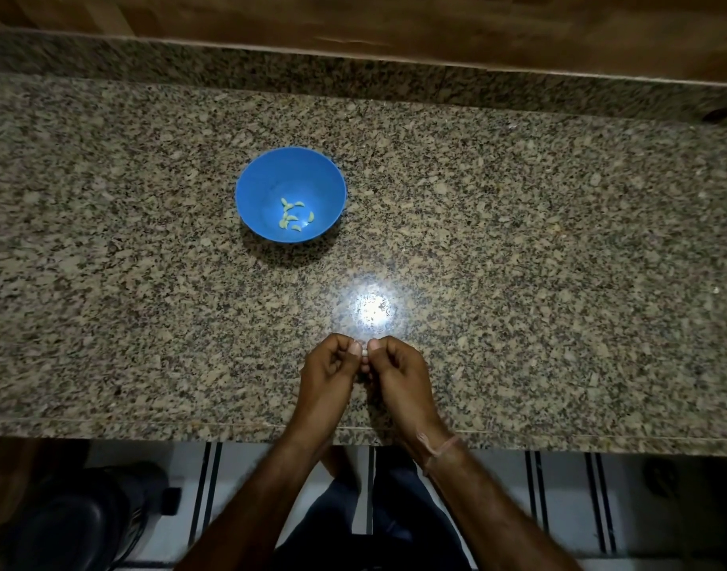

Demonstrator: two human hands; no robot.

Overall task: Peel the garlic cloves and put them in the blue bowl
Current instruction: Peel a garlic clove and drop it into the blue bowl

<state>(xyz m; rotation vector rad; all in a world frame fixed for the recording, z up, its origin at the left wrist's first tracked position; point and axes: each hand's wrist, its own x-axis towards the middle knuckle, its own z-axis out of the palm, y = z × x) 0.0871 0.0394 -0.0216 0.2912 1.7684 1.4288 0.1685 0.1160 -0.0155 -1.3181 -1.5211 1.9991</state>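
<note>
A small pale clove (pixel 365 353) sits just below the middle of the frame, pinched between the two hands over the near part of the counter (pixel 518 241). Only a sliver of it shows between the thumb tips, so I cannot tell how much skin is on it.

The left hand (pixel 333 368) and right hand (pixel 399 372) meet knuckle to knuckle. Each has its fingers curled in and its thumb tip pressed against the clove from its own side. Both forearms come up from the bottom edge and converge, with the wrists over the counter's front edge. A thin band (pixel 440 447) circles the right wrist.

The clove is probably very light and firm, with a dry, papery skin that tears easily. Once bare it is likely slick, and so small that it could pop out of a hard pinch. A good hold would be one hand at the ends or flat sides, while the other thumbnail lifts the skin at the tip.

The bowl (pixel 263 187) stands up and left of the hands, well apart from them, with several peeled cloves (pixel 292 218) on its floor. A bright glare (pixel 372 311) lies on the counter just above the hands.
</note>
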